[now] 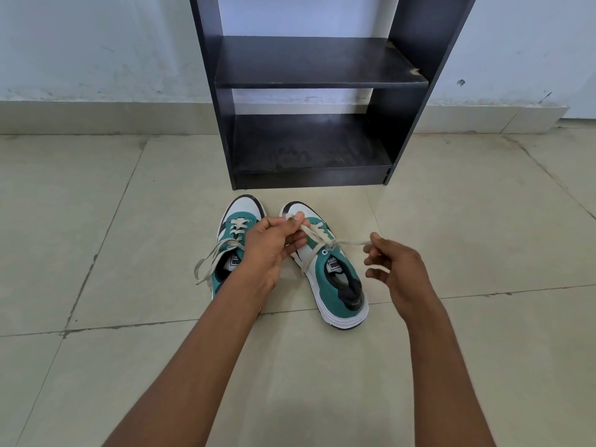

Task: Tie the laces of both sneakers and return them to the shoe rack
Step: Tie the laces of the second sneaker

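Head view: left hand [269,245] and right hand [392,266] fingers pinch the right sneaker [325,266] lace ends [350,243]. Soft, limp cord; grip near tips.

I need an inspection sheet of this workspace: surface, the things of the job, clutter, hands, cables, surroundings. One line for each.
Surface: tiled floor, pale, with dark grout lines and some marks.
Job's things: right sneaker on the floor, its lace pulled out to both sides; left sneaker beside it, laces loose; shoe rack behind them, both visible shelves bare.
Clutter: nothing seen.
Hands: left hand pinches one lace end above the right sneaker; right hand pulls the other end sideways with its fingers.
Cables: nothing seen.
Surroundings: scuffed pale wall with a tiled skirting.
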